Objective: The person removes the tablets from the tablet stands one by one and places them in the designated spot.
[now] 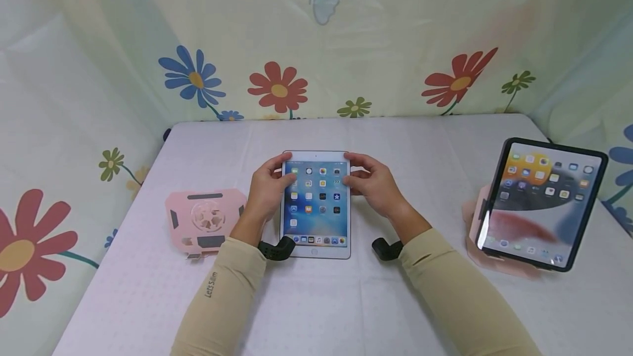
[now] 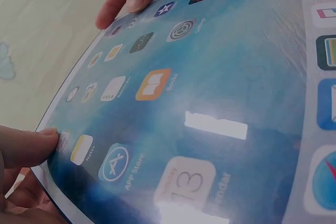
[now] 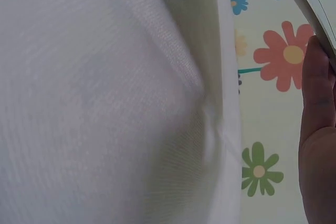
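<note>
Two bare hands pinch a thin white-framed rectangular tablet with a glossy glass screen over the middle of the table.

The left hand pinches its left edge near the far corner, thumb upon the smooth glass and other fingers behind; the right hand pinches the right edge in similar way, also near the far corner. I cannot tell whether the near edge touches the white, finely woven tablecloth. The glass shows bright reflections in the left wrist view. At left lies a pink plate-like piece with cut corners, dark rectangular pads and a round cut-out. At right, a larger black-framed rectangular tablet leans on a flat pink stand. At the far side hangs a pale, flower-printed curtain.
</note>
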Action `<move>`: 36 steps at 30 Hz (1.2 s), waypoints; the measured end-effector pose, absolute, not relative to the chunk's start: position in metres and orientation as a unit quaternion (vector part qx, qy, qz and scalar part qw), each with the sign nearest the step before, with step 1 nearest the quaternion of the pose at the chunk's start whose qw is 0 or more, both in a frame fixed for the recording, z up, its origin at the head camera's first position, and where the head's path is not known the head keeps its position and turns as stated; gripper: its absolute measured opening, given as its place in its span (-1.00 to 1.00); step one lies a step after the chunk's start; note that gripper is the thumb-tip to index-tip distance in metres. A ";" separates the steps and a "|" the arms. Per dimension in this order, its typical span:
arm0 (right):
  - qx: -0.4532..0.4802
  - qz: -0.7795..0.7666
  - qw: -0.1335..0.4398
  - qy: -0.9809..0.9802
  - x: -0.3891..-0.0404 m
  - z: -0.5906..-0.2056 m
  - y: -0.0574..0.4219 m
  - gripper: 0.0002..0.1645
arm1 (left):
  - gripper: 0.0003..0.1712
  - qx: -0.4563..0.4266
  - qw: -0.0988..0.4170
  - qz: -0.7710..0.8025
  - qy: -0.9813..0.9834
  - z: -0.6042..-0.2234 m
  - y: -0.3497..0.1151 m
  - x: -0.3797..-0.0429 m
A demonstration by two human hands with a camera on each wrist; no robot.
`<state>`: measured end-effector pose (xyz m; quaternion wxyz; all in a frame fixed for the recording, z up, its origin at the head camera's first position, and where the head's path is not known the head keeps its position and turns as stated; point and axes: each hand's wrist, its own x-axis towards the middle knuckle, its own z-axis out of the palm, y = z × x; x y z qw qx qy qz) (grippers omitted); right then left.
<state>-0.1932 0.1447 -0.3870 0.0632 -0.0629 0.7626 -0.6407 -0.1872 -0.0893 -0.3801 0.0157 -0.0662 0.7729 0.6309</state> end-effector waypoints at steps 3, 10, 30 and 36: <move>-0.062 -0.639 0.065 0.764 -0.194 -0.389 0.143 -0.34 | -0.47 -0.069 0.017 0.626 0.776 -0.381 -0.089 -0.188; -0.062 -0.631 0.065 0.771 -0.196 -0.393 0.142 -0.33 | -0.49 -0.081 0.023 0.630 0.772 -0.385 -0.087 -0.188; -0.060 -0.613 0.070 0.784 -0.193 -0.399 0.143 -0.29 | -0.40 -0.078 0.024 0.620 0.781 -0.386 -0.086 -0.189; -0.055 -0.613 0.076 0.785 -0.192 -0.399 0.143 -0.27 | -0.36 -0.079 0.022 0.617 0.783 -0.387 -0.086 -0.190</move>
